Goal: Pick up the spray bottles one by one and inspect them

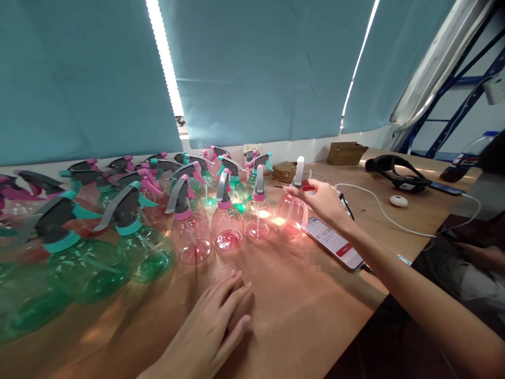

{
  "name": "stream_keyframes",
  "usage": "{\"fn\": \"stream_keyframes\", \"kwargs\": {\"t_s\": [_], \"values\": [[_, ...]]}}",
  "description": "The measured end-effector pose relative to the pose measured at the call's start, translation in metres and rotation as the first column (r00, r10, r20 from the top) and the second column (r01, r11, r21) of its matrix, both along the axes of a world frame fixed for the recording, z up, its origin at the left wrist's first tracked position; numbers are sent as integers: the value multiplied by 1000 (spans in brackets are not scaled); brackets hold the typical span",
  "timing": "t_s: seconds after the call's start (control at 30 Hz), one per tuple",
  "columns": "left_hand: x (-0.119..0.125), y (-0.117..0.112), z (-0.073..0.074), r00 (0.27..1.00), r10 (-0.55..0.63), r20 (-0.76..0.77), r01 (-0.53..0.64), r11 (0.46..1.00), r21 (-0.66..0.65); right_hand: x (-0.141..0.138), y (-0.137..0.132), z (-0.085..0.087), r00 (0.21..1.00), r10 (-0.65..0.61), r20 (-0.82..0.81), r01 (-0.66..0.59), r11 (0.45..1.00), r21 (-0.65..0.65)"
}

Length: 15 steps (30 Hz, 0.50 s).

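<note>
My right hand grips the neck of a pink spray bottle with a grey trigger head, at the right end of the front row. The bottle stands upright on the table or just above it; I cannot tell which. My left hand rests on the brown table with its fingers stretched out, holding nothing. Beyond it stand three more pink spray bottles, with grey and pink heads. To the left are several green spray bottles with teal collars.
More pink and green spray bottles crowd the back left. A phone showing a timer lies beside the right wrist. Farther right are a black headset, a white cable, a small white case, a cola bottle and a seated person.
</note>
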<state>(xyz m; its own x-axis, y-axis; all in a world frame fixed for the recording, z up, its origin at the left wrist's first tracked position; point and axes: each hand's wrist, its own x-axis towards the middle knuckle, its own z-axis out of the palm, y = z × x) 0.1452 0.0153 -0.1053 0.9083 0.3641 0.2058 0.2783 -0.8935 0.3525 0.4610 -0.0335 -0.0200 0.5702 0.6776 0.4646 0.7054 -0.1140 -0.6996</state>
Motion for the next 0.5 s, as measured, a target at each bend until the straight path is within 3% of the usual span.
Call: {"fn": "stream_keyframes", "kwargs": {"t_s": [0.13,0.2,0.33,0.5], "values": [[-7,0,19,993,106,60,-88,967,-240,-40,-30,1,998,66,-5,-66,998,-25],[-9,0,33,986,132,102,-93,942,-323,-63,-41,-2,984,180,1,-180,984,1],[-13,2,57,953,239,186,-156,914,-376,-106,-47,-10,938,341,-63,-339,940,31],[-17,3,74,931,228,286,-99,910,-403,-148,-32,-23,866,499,-33,-492,862,119]]}}
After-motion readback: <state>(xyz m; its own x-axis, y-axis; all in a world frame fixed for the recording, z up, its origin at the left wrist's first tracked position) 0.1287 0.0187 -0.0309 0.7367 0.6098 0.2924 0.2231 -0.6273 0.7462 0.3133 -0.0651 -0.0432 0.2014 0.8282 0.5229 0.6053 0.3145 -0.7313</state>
